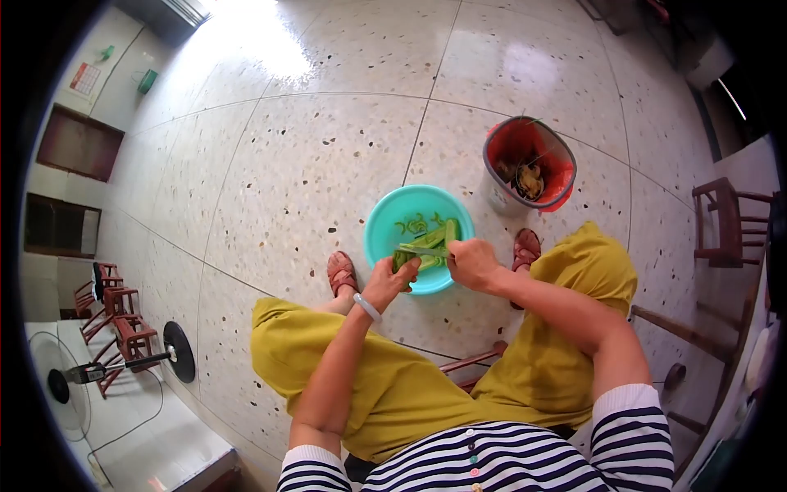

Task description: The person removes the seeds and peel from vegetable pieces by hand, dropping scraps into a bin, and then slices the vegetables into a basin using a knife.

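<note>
A turquoise basin (379, 234) stands on the floor between my feet, with green vegetable pieces (439, 236) and thin curled slices (416, 223) in it. Over its lower left part, my left hand (393, 277) is closed round a green vegetable piece (402, 259). My right hand (473, 264), at the basin's right edge, grips a knife (422, 250) whose blade points left, reaching the piece in my left hand. The knife's handle is hidden in my fingers.
A grey bin (502, 197) with a red liner and scraps stands behind the basin to the right. Red-brown chairs (720, 223) are at the right, small stools (123, 303) and a fan (179, 353) at the left. My knees flank the basin.
</note>
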`<action>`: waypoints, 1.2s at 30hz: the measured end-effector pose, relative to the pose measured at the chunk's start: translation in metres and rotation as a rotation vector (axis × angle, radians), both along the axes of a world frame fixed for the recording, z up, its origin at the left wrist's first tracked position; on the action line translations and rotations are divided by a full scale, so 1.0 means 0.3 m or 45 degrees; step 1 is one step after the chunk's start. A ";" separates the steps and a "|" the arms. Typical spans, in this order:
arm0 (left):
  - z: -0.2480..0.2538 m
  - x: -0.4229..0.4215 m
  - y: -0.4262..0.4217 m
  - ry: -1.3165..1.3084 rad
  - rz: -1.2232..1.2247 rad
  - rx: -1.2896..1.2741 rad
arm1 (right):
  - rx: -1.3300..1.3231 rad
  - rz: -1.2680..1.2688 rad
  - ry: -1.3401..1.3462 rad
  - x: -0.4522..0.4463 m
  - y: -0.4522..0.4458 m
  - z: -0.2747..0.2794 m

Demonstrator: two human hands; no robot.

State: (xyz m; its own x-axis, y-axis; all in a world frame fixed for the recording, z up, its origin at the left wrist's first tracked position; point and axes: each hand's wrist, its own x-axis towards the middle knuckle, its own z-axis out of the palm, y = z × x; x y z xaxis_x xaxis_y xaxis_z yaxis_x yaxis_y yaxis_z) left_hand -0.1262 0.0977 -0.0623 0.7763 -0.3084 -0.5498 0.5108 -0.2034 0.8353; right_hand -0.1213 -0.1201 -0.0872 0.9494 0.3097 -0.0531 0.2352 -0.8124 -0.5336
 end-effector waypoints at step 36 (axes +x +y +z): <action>-0.019 -0.005 0.008 -0.050 -0.009 0.073 | 0.156 0.092 -0.107 -0.013 0.038 0.015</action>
State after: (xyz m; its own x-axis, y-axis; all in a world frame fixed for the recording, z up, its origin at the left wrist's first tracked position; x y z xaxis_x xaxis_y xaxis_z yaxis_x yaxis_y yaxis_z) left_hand -0.1278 0.1001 -0.0681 0.7954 -0.2831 -0.5359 0.4764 -0.2546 0.8416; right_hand -0.1252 -0.1087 -0.0828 0.9239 0.3765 0.0682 0.3386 -0.7216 -0.6038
